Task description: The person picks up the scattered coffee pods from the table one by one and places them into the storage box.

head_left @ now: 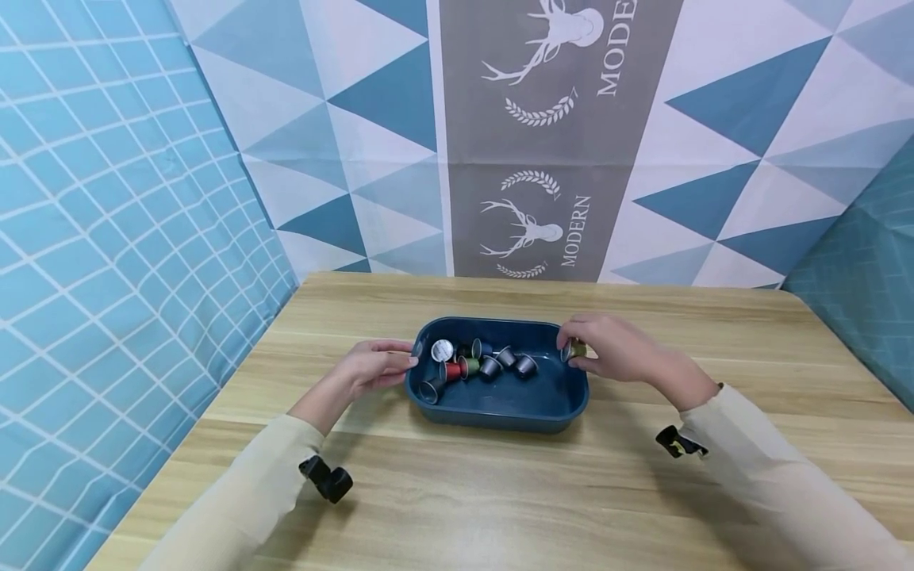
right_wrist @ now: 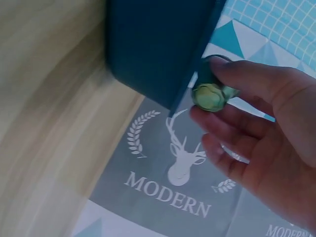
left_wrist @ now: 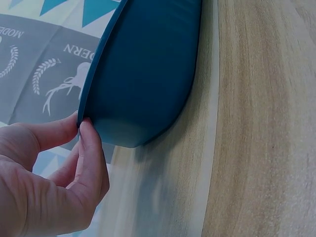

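Note:
A dark blue plastic basin (head_left: 493, 420) stands on the wooden table with several coffee capsules inside, mostly in its left half. Among them are a red capsule (head_left: 451, 371), a green one (head_left: 469, 366), dark ones such as the capsule (head_left: 526, 365) and one showing a white lid (head_left: 442, 350). My left hand (head_left: 373, 366) pinches the basin's left rim between thumb and fingers, as the left wrist view shows. At the right rim, my right hand (head_left: 616, 346) holds a gold-green coffee capsule (right_wrist: 209, 97) between thumb and fingers.
The wooden table (head_left: 457, 500) reaches back to a patterned cloth wall (head_left: 385, 143) with deer prints. A blue gridded cloth (head_left: 107, 238) hangs along the left, and a teal cloth (head_left: 864, 270) stands at the right. Black wrist mounts (head_left: 326, 478) sit on both sleeves.

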`<state>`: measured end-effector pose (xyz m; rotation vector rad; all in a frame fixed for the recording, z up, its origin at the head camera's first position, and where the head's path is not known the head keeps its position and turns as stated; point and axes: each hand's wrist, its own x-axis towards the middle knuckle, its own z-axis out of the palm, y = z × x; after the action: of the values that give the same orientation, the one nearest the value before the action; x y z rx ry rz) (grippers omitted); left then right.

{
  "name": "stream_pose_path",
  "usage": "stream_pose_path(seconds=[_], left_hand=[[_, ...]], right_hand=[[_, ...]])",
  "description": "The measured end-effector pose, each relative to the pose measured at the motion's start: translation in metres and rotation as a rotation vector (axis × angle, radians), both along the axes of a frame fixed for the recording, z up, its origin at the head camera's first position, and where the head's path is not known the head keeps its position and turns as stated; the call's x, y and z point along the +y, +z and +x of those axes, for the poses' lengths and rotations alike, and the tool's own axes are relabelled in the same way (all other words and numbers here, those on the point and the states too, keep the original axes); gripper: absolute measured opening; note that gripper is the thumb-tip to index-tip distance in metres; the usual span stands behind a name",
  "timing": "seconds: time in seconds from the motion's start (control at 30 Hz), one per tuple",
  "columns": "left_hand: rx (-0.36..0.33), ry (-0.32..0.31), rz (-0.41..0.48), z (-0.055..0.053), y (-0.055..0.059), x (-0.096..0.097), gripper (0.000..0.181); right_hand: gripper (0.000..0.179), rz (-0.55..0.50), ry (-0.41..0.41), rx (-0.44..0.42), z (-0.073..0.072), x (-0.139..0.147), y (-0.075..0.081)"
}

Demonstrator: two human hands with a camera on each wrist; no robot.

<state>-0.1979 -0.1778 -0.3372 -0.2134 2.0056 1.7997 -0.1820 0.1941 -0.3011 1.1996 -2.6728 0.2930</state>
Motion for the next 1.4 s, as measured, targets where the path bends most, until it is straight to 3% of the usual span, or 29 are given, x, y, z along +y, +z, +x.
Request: stream_pose_path(seconds=[0.37,0.6,0.77,1.1,1.4], left_hand=[[0.001,-0.002,-0.004,0.000,0.000,-0.001,0.052],[-0.001,-0.002,-0.001,0.001,0.001,0.000,0.051],[-0.003,-0.002,0.007,0.001,0.001,0.000,0.050],[0.002,-0.004,0.006,0.002,0.001,-0.001,0.050],[0.004,-0.008,0.017,0.002,0.001,-0.001,0.050]], right_hand=[[0.014,0.151,-0.025,-0.234,-0.002,-0.018,0.023],[0.013,0.200,0.048,-0.361,-0.003,-0.038,0.026],[0.012,0.225,0.079,-0.372,-0.006,-0.052,0.028],[0.012,0.343,0.038,-0.393,-0.013,-0.077,0.029],[0.011,0.516,-0.025,-0.401,-0.016,-0.104,0.024]])
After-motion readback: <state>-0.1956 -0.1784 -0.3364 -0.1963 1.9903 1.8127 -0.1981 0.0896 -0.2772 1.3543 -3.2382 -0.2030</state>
